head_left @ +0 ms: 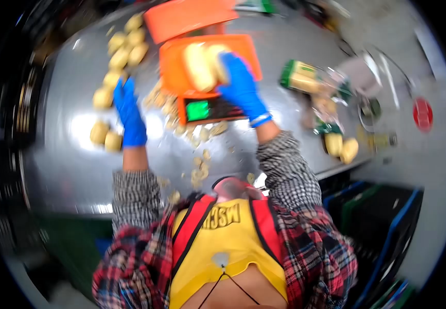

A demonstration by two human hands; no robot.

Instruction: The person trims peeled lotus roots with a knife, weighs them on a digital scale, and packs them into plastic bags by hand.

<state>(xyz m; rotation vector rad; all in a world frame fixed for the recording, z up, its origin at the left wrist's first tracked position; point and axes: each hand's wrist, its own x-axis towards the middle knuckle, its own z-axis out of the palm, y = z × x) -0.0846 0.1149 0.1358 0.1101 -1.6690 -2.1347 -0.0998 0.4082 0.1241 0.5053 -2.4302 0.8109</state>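
Note:
Blue gloves cover both of my hands. My right hand [239, 85] is at an orange scale [171, 67], its fingers closed on the right one of two pale yellow pieces [198, 67] on the scale's tray. A green display [198, 110] glows on the scale's front. My left hand [129, 113] is over the metal table with fingers raised and nothing in it, beside a row of round yellow pieces [103, 98]. Motion blurs both hands and the pieces somewhat.
Another orange tray or box [187, 18] stands behind the scale. Thin slices and scraps [202, 133] lie in front of the scale on the metal table [68, 175]. Green-and-clear packages [305, 76] and two yellow pieces [349, 150] lie at the right.

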